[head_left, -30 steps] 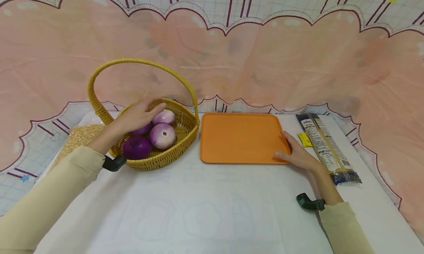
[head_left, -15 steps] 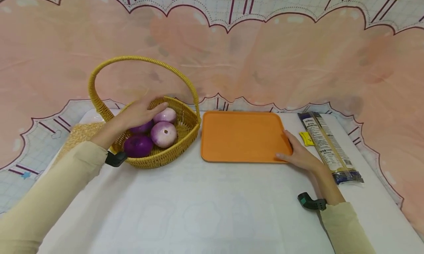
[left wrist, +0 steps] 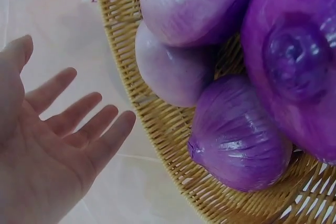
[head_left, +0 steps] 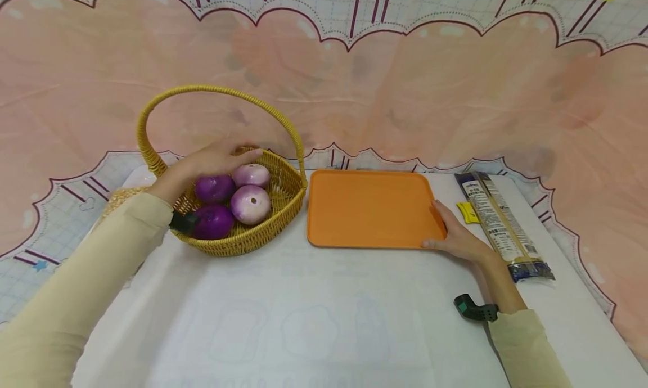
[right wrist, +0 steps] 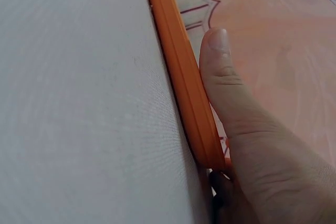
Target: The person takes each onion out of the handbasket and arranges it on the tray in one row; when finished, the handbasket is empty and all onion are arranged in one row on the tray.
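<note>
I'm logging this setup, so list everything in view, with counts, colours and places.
Table: 1, white, under the other things
Backdrop: 1, mostly peach and white, behind the table
Basket: 1, yellow, on the left
Onions: 4, two dark purple and two paler, in the basket
Tray: 1, orange, right of the basket
Grain bag: 1, tan, left of the basket, partly hidden
Sachet: 1, yellow, right of the tray
Packet: 1, dark blue and pale, right of the sachet
Left hand: 1, by the basket's far rim
Right hand: 1, at the tray's near right corner
Wristbands: 2, black, one per wrist
Sleeves: 2, beige, one per arm
</note>
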`<move>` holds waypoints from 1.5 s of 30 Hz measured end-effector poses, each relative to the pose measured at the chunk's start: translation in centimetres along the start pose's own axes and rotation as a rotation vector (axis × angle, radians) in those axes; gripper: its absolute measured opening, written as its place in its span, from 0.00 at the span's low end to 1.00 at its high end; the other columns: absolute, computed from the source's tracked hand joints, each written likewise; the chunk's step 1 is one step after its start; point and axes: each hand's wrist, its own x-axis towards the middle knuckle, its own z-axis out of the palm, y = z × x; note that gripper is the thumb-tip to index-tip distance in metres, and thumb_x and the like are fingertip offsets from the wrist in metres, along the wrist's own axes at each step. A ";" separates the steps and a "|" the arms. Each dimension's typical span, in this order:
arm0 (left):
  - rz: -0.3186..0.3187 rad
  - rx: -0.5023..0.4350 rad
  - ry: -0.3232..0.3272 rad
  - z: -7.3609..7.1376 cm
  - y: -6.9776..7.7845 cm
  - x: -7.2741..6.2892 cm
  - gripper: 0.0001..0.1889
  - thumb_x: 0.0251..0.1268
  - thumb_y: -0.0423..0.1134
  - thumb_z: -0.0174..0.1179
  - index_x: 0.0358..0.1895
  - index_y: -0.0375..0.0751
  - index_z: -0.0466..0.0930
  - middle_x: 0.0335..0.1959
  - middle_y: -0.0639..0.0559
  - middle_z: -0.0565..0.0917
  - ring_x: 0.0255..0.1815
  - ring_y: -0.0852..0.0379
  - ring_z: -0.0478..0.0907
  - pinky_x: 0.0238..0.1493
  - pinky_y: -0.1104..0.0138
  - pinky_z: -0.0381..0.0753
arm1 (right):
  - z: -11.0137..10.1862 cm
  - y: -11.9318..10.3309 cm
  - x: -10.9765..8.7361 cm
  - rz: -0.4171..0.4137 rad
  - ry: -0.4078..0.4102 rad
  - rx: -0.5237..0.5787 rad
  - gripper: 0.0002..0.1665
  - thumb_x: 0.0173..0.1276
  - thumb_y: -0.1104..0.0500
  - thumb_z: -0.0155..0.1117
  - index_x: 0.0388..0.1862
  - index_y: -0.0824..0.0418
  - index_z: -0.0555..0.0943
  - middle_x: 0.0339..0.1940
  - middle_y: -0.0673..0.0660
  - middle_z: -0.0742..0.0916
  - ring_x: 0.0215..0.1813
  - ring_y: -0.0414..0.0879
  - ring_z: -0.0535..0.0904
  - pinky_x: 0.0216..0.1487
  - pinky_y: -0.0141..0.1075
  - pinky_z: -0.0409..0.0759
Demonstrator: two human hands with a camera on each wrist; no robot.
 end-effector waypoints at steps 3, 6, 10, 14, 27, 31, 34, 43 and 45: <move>-0.013 -0.014 -0.013 -0.2 -0.4 0.4 0.26 0.75 0.54 0.46 0.69 0.44 0.67 0.68 0.41 0.70 0.72 0.42 0.63 0.72 0.45 0.58 | -0.1 0.0 0.0 0.008 0.001 -0.003 0.70 0.56 0.42 0.72 0.80 0.57 0.34 0.81 0.66 0.41 0.80 0.66 0.36 0.75 0.64 0.40; -0.046 -0.003 -0.004 -0.4 -0.7 0.6 0.28 0.75 0.55 0.46 0.70 0.44 0.65 0.70 0.41 0.69 0.73 0.40 0.62 0.72 0.45 0.59 | -0.3 -0.1 0.0 0.020 0.004 -0.003 0.70 0.56 0.41 0.72 0.80 0.55 0.34 0.81 0.65 0.41 0.80 0.66 0.35 0.75 0.65 0.40; -0.079 -0.005 -0.004 -0.7 -1.2 0.9 0.30 0.73 0.58 0.47 0.71 0.46 0.64 0.70 0.41 0.69 0.73 0.41 0.62 0.72 0.46 0.59 | -0.3 -0.1 0.0 0.027 0.007 -0.003 0.70 0.56 0.40 0.72 0.80 0.56 0.35 0.81 0.64 0.40 0.80 0.65 0.35 0.75 0.65 0.39; -0.097 -0.064 0.002 -0.9 -1.8 1.1 0.30 0.74 0.57 0.47 0.71 0.43 0.64 0.70 0.41 0.69 0.71 0.42 0.64 0.71 0.46 0.62 | -0.1 -0.1 0.1 0.021 0.004 0.002 0.69 0.56 0.41 0.72 0.80 0.56 0.36 0.81 0.64 0.40 0.80 0.65 0.35 0.75 0.64 0.39; -0.092 -0.260 0.002 -1.1 -3.4 1.7 0.27 0.74 0.48 0.51 0.69 0.38 0.66 0.70 0.43 0.69 0.64 0.50 0.71 0.56 0.62 0.79 | 0.2 -0.1 0.1 0.014 0.019 0.026 0.68 0.56 0.41 0.72 0.80 0.55 0.37 0.81 0.63 0.41 0.80 0.65 0.35 0.75 0.65 0.40; -0.091 -0.271 0.001 -1.0 -3.9 2.0 0.25 0.73 0.47 0.52 0.68 0.39 0.68 0.66 0.41 0.74 0.59 0.56 0.75 0.56 0.62 0.80 | 0.3 0.1 0.1 0.007 0.027 0.021 0.68 0.56 0.41 0.73 0.80 0.56 0.38 0.81 0.64 0.41 0.80 0.65 0.36 0.75 0.64 0.40; -0.105 -0.272 -0.010 -0.9 -4.1 2.2 0.26 0.73 0.49 0.52 0.67 0.38 0.69 0.66 0.42 0.73 0.60 0.57 0.75 0.58 0.59 0.78 | 0.4 0.2 0.1 -0.011 0.031 0.014 0.67 0.56 0.42 0.73 0.80 0.57 0.38 0.81 0.65 0.42 0.80 0.66 0.36 0.75 0.64 0.40; -0.106 -0.277 -0.050 -0.8 -4.9 2.4 0.25 0.73 0.48 0.54 0.67 0.38 0.71 0.69 0.44 0.72 0.59 0.68 0.73 0.64 0.62 0.73 | 0.3 0.5 0.1 -0.024 0.025 0.029 0.66 0.57 0.44 0.73 0.80 0.58 0.39 0.81 0.64 0.41 0.80 0.65 0.36 0.75 0.64 0.40; -0.107 -0.275 -0.066 -0.7 -5.1 2.5 0.25 0.72 0.48 0.54 0.67 0.38 0.70 0.69 0.44 0.71 0.58 0.70 0.72 0.65 0.61 0.72 | 0.2 0.5 0.0 -0.024 0.021 0.034 0.66 0.57 0.45 0.73 0.80 0.58 0.39 0.81 0.64 0.41 0.80 0.65 0.36 0.75 0.64 0.39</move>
